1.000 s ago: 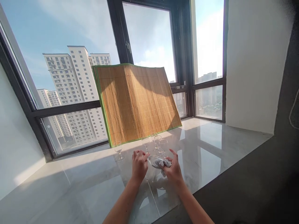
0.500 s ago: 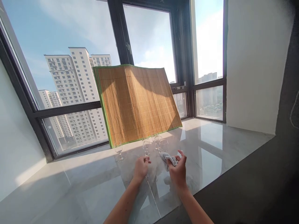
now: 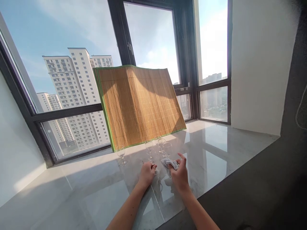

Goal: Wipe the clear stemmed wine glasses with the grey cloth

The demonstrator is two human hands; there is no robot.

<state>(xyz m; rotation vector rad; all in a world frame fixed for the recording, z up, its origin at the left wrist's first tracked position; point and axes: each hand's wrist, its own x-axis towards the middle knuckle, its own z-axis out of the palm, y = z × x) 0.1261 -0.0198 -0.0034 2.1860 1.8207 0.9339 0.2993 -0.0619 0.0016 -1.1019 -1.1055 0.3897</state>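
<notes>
My left hand is closed low over the sill, its fingers curled round a small stemmed glass; only a bit of clear glass shows beside the thumb. Bunched in my right hand is a grey-white cloth, pinched by the thumb with the index finger raised. Just beyond the hands stand clear stemmed glasses: one glass past my left hand, and another glass behind the cloth, overlapping others. Farther left, a single stemmed glass stands upright.
A folded bamboo mat with green edging leans on the dark window frame behind the glasses. The glossy marble sill reflects the window, and its front edge runs diagonally at lower right. A white wall borders the right side.
My right hand has shifted slightly left with the cloth, toward my left hand. My left hand has moved a little right. The standing glasses stay where they were.
</notes>
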